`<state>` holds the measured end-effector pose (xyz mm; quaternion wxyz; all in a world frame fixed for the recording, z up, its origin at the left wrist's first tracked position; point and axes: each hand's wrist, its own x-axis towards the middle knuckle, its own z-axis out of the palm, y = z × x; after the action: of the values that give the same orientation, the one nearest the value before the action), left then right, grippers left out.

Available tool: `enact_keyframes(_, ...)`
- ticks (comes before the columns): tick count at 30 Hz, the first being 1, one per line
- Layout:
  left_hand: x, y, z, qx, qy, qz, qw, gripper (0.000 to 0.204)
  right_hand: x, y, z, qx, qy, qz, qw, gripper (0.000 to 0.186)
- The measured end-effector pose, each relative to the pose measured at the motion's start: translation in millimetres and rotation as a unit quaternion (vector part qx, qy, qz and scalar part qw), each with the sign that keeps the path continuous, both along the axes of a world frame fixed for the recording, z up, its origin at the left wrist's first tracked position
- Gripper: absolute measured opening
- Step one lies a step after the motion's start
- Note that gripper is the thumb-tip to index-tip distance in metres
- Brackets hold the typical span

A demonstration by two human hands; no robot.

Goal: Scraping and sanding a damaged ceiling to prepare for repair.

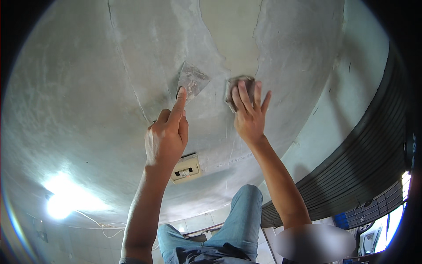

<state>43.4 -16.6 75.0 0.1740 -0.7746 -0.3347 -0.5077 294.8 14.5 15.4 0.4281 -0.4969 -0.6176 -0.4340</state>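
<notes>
My left hand [165, 134] is wrapped round the handle of a putty knife [193, 81], its index finger stretched along the wide triangular blade. The metal blade is smeared and lies close against the grey wall [145, 53]. To the right, my right hand [250, 105] presses a dark, flat sanding pad [232, 93] to the wall with its fingers spread over it. The pad sits at the lower end of a smoother beige patch [233, 35] with ragged edges. Most of the knife's handle is hidden inside my left hand.
Below my left hand a cream switch plate [186, 169] is set into the wall. A bright lamp [59, 202] with a white cable [103, 225] shines at the lower left. Along the right runs a dark ribbed shutter [351, 149]. A crack [125, 64] runs down the wall.
</notes>
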Motion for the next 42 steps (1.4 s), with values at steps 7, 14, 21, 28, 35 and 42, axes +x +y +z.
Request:
enact_keyframes(7,2.8,1.6,11.7,0.01,-0.003,-0.012,1.0,0.057,-20.4,-0.6,35.3,0.029,0.004,0.021,0.999,0.056)
enact_keyframes(14,1.9,1.9,-0.6,-0.024,0.011,-0.002,1.0,0.057,-23.0,2.2,21.0,0.013,0.006,0.009,1.0,0.058)
enact_keyframes(21,3.8,-4.6,-6.8,-0.003,0.019,-0.006,1.0,0.06,10.5,-5.4,-22.4,-0.017,-0.004,-0.029,0.999,0.054)
enact_keyframes(28,5.5,2.8,5.2,0.007,0.037,0.009,0.999,0.059,-29.5,4.8,33.0,0.012,0.005,0.017,1.0,0.057)
enact_keyframes(35,-1.5,1.2,-3.7,-0.015,0.045,0.002,0.999,0.056,4.1,-4.8,-8.3,-0.005,-0.009,-0.028,1.0,0.055)
enact_keyframes(42,-0.8,4.9,11.6,0.007,0.032,-0.016,0.999,0.058,-21.5,2.1,27.6,0.017,-0.003,0.024,1.0,0.06)
